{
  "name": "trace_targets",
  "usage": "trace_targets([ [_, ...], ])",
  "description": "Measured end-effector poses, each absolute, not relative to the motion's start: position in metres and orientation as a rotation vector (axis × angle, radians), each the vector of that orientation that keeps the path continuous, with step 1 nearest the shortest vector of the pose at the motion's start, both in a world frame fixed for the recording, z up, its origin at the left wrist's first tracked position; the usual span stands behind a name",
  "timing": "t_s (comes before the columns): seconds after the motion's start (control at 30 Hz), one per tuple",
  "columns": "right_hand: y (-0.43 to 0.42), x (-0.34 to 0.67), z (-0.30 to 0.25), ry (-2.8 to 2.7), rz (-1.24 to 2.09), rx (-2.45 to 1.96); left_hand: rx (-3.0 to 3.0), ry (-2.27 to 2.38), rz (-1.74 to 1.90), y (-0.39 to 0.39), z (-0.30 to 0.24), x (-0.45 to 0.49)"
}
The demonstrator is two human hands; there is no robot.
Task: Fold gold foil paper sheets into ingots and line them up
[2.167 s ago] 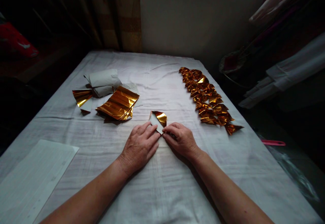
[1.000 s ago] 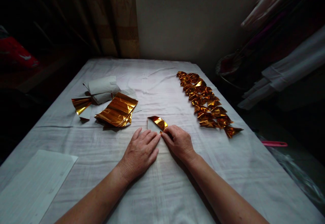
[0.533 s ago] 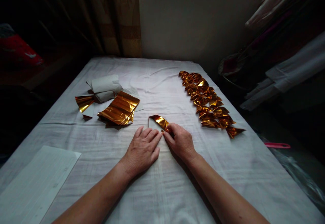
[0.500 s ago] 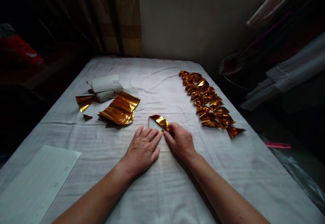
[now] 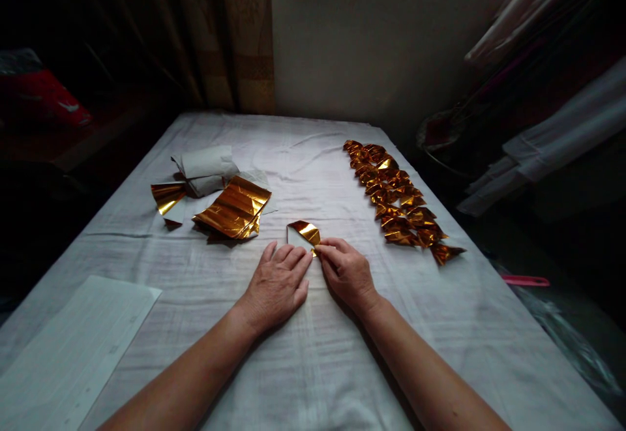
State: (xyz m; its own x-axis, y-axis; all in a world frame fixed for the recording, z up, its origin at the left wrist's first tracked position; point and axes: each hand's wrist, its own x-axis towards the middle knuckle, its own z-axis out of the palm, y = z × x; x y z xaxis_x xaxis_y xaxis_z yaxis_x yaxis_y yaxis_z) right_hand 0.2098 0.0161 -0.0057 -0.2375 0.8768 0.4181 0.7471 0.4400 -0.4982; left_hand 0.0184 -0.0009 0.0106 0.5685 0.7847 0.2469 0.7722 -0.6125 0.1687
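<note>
A sheet of gold foil paper [image 5: 306, 229], partly folded with its white back showing, lies at the middle of the cloth-covered table. My left hand [image 5: 280, 281] rests flat on its near left edge, fingers stretched out. At the paper's right corner my right hand [image 5: 348, 271] pinches the edge between thumb and fingers. Beyond my left hand lies a stack of gold foil sheets [image 5: 235, 206]. Two rows of folded gold foil pieces [image 5: 391, 190] run along the right side of the table.
White-backed sheets [image 5: 208, 163] and a curled gold foil piece [image 5: 169, 197] lie at the back left. A large white sheet [image 5: 78, 346] covers the near left. Past the right edge are a pink handle [image 5: 525, 280] and hanging clothes [image 5: 562, 131]. A curtain [image 5: 235, 40] hangs behind.
My right fingers have shifted slightly along the paper's right edge, flattening the fold there. My left hand stays in place. The camera view has tipped up a little.
</note>
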Motion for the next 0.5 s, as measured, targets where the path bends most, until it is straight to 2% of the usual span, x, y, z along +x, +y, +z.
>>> trace_targets([
  [0.23,0.012,0.205,0.004,-2.358,-0.079,-1.400,2.762,1.345,0.494,0.000,0.011,0.017],
  [0.5,-0.002,0.211,0.011,-2.530,-0.133,-1.325,2.778,1.362,0.515,-0.001,0.011,0.018],
])
